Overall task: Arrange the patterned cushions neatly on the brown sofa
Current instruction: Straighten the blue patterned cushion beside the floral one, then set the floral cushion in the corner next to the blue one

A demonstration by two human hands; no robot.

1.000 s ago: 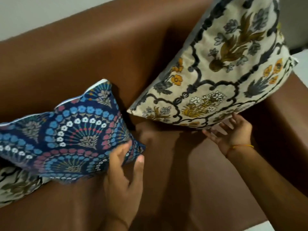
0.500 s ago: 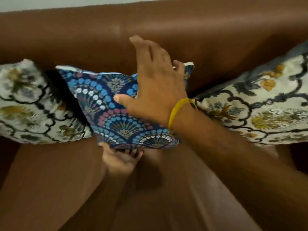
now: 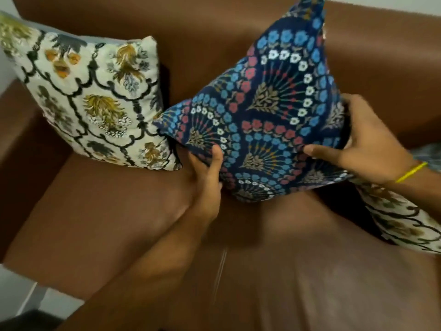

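Gripping the blue cushion (image 3: 269, 120) with both hands: your left hand (image 3: 207, 173) is closed on its lower left edge, thumb on the front face, fingers tucked behind and out of sight. Your right hand (image 3: 365, 149) is clamped on the right edge, thumb pressed flat across the front, fingers wrapped around the side. Yellow band (image 3: 411, 172) on that wrist.

Blue cushion sits tilted, one corner pointing up against the sofa (image 3: 119, 211) backrest, the bottom corner close to the seat; can't tell whether it actually touches. Dark navy ground, fan motifs, rings of blue, red and white flowers.

Its left corner touches or just overlaps the cream cushion (image 3: 95, 101), which stands at the left end of the seat, leaning back against the backrest beside the armrest. Cream ground, black lattice lines, yellow and grey floral print.

Second cream cushion (image 3: 403, 223) of the same print is at the right edge of view, partly under your right forearm and behind the blue one's lower right corner. Most of it is cut off by the frame.

Seat in front of your arms is bare brown leather. Pale floor (image 3: 23, 290) shows at the lower left past the sofa's corner.
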